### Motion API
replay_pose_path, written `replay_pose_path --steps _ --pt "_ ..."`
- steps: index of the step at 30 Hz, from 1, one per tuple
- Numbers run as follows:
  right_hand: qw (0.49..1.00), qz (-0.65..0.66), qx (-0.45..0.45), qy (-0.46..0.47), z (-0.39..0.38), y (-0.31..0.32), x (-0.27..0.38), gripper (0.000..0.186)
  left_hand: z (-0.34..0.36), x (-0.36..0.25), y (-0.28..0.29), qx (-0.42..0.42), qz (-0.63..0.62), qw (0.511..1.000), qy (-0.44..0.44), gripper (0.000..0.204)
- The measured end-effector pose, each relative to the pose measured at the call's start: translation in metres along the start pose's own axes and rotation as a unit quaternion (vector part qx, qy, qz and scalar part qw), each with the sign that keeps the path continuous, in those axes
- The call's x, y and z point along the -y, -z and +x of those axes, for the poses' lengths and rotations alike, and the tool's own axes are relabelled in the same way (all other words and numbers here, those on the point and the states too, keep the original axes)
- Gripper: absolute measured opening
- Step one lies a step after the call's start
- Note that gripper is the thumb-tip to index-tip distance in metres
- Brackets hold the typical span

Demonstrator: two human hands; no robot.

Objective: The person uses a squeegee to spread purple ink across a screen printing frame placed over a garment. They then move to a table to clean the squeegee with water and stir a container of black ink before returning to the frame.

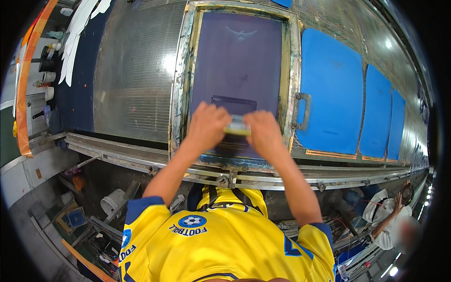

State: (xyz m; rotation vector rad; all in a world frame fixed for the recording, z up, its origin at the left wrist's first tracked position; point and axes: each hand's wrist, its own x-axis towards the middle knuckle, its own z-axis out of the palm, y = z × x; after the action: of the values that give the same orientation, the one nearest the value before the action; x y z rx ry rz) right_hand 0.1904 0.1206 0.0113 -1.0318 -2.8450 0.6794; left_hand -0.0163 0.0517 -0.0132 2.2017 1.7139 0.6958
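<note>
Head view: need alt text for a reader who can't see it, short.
Seen from above, a person's left hand and right hand together grip a yellowish squeegee handle on a purple printing screen in a worn metal frame. Blue fabric panels lie in a row on the long table to the right; another person stands at lower right.

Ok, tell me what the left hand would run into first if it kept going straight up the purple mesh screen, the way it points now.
The left hand, gripping the pale squeegee handle, points up the purple mesh screen. First comes the dark ink smear just ahead, then bare mesh, the faint bird design and the far frame rail. Depth is uncertain.
</note>
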Motion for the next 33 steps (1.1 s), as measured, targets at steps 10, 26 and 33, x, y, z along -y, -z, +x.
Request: replay_pose_path --steps 10,26,33 --pt "1.000 -0.006 0.008 0.002 0.046 0.015 -0.031 0.031 0.046 0.025 0.001 -0.003 -0.006 1.000 -0.007 0.017" --pt "1.000 0.002 -0.001 0.010 0.014 -0.002 -0.015 0.031 0.010 0.008 -0.003 0.033 0.018 0.999 0.004 0.020" --pt "0.990 0.141 -0.016 -0.027 -0.033 0.022 -0.001 0.058 -0.046 -0.031 0.004 0.021 -0.014 0.999 0.026 0.038"
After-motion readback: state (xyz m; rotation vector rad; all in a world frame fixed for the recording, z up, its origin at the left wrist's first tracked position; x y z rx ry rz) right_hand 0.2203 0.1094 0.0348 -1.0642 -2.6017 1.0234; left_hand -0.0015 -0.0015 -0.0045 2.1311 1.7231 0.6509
